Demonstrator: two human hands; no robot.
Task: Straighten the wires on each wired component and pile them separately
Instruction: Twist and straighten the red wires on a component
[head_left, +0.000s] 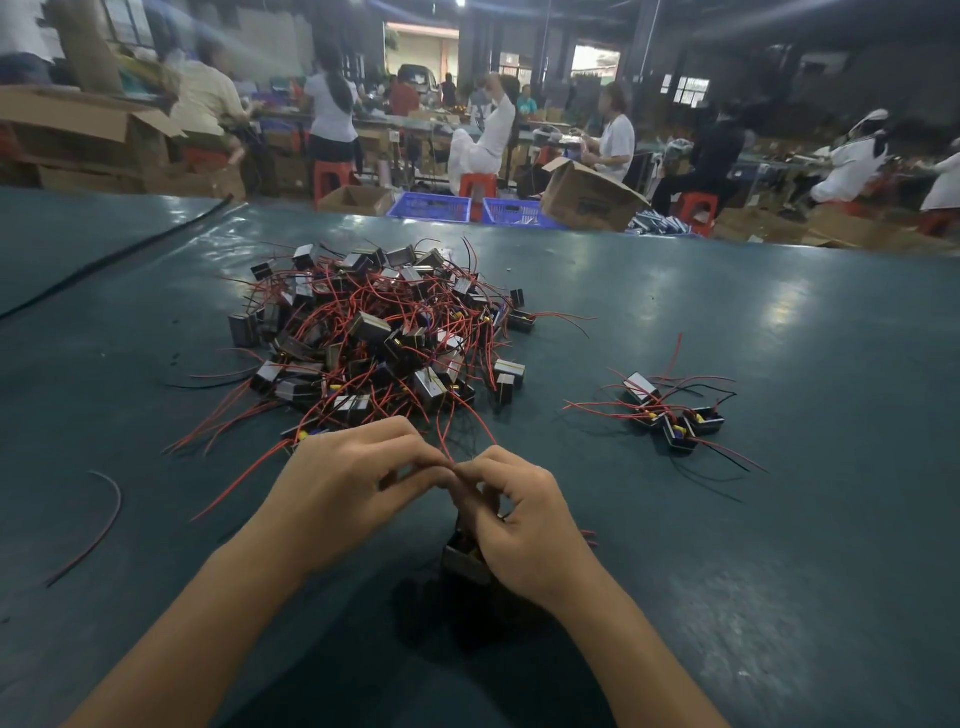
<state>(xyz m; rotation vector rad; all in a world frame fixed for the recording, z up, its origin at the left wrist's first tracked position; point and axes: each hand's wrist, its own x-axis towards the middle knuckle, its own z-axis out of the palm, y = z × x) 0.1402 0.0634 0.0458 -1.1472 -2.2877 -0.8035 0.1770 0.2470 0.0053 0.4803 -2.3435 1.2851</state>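
Left hand (353, 475) and right hand (524, 519) both pinch one red wire (443, 439); its component (464, 558) sits under the right palm. Tangled pile (379, 332) just beyond, small pile (670, 415) rightward.

The small black box-shaped wired component (464, 560) under the right hand (524, 519) shows only its pale lower face. That hand's curled fingers cover the rest, and whether they grip it cannot be told. The thin red wire (442, 439) vanishes where the left hand (343, 478) and the right hand pinch it together, so its run down to the component is hidden. Both forearms are cut off by the bottom edge. In the large tangled heap of black components with red wires (379, 332), the lower pieces are buried. A long black cable (119, 254) runs out past the left edge of the dark green table (779, 322). The seated workers (615, 140) behind are blurred.
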